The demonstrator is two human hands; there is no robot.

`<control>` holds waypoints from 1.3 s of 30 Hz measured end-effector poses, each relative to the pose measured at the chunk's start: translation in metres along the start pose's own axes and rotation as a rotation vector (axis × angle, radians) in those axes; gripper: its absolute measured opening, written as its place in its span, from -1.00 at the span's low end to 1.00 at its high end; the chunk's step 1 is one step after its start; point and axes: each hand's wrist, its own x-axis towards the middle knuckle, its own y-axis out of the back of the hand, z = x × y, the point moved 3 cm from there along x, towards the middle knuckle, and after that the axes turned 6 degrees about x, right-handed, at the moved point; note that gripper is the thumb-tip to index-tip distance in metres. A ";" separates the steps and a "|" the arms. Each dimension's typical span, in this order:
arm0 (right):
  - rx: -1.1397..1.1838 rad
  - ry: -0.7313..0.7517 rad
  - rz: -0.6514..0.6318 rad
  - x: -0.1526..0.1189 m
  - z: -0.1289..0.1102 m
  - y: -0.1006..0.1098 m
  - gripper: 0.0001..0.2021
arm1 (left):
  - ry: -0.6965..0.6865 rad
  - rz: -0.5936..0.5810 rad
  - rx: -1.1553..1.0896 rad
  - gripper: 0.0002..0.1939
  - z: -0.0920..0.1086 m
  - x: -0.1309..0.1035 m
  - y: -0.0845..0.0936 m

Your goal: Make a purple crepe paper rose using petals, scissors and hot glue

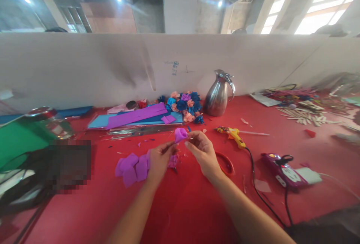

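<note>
Between my hands is a purple crepe-paper flower [180,135] with curled petals. My left hand [161,158] pinches it from below at its base. Thumb and fingertips of my right hand [204,153] close at the flower's right edge, on a petal as it appears. Cut purple paper petals [129,170] lie in a loose pile left of my left hand. A red loop-shaped handle [227,164] shows beside my right wrist; the rest of it is hidden. Farther right lies a yellow glue gun [234,136] with a black cord.
Finished paper flowers [181,103] are heaped at the back beside a steel jug [218,95]. Purple strips [137,115] rest on blue paper packs. At right are a purple power strip [285,172] and wooden sticks [306,115]; at left, a glass jar [57,124].
</note>
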 end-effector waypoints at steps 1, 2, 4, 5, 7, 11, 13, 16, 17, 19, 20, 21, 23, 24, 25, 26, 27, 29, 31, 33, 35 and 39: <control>0.004 0.003 0.004 0.000 0.001 0.000 -0.80 | -0.002 0.004 0.001 -0.67 0.001 -0.001 0.000; 0.010 0.002 0.012 0.000 0.002 0.000 -0.78 | -0.012 0.010 0.003 -0.68 0.002 -0.002 0.000; 0.026 -0.013 0.020 0.000 0.004 -0.001 -0.76 | -0.042 0.021 0.014 -0.71 0.006 -0.004 -0.001; 0.034 -0.025 0.017 0.000 0.005 -0.001 -0.75 | -0.057 0.025 0.025 -0.73 0.008 -0.006 -0.002; 0.051 -0.046 0.007 0.000 0.006 -0.002 -0.75 | -0.068 0.027 0.064 -0.75 0.012 -0.009 -0.003; 0.077 -0.042 -0.006 0.001 0.006 -0.002 -0.77 | -0.090 0.042 0.122 -0.74 0.015 -0.013 -0.005; 0.079 -0.035 -0.016 0.000 0.006 -0.002 -0.76 | -0.102 0.064 0.108 -0.75 0.015 -0.014 -0.005; 0.070 -0.028 -0.022 0.000 0.006 -0.002 -0.76 | -0.103 0.089 0.090 -0.77 0.013 -0.012 -0.003; 0.060 -0.021 -0.015 0.000 0.005 -0.002 -0.77 | -0.101 0.096 0.091 -0.77 0.013 -0.012 -0.003; 0.029 0.003 0.005 0.000 0.005 -0.002 -0.80 | -0.103 0.104 0.090 -0.77 0.012 -0.011 -0.002; 0.011 0.021 0.013 0.000 0.004 -0.002 -0.82 | -0.107 0.107 0.088 -0.78 0.012 -0.012 -0.003; -0.005 0.041 0.017 0.000 0.004 -0.002 -0.83 | -0.111 0.107 0.086 -0.78 0.012 -0.012 -0.003; -0.022 0.079 0.019 0.000 0.003 -0.003 -0.85 | -0.117 0.104 0.089 -0.80 0.012 -0.014 -0.004; -0.024 0.092 0.022 0.000 0.003 -0.004 -0.86 | -0.118 0.101 0.092 -0.81 0.013 -0.015 -0.005; -0.024 0.102 0.026 0.000 0.003 -0.004 -0.87 | -0.119 0.098 0.096 -0.82 0.013 -0.016 -0.006; -0.021 0.108 0.031 0.000 0.002 -0.004 -0.87 | -0.122 0.093 0.101 -0.83 0.014 -0.017 -0.006; -0.020 0.112 0.034 -0.001 0.002 -0.004 -0.88 | -0.127 0.088 0.104 -0.84 0.015 -0.017 -0.007; -0.028 0.115 0.042 0.000 0.002 -0.004 -0.88 | -0.137 0.086 0.107 -0.84 0.017 -0.018 -0.008; -0.046 0.114 0.052 0.000 0.001 -0.003 -0.88 | -0.146 0.089 0.109 -0.85 0.017 -0.019 -0.008; -0.065 0.106 0.069 0.000 0.001 -0.002 -0.88 | -0.152 0.092 0.108 -0.85 0.016 -0.018 -0.008; -0.076 0.093 0.090 0.001 0.001 -0.001 -0.88 | -0.152 0.083 0.113 -0.85 0.015 -0.018 -0.008; -0.051 0.034 0.127 0.003 0.002 0.002 -0.85 | -0.141 0.047 0.127 -0.85 0.013 -0.016 -0.008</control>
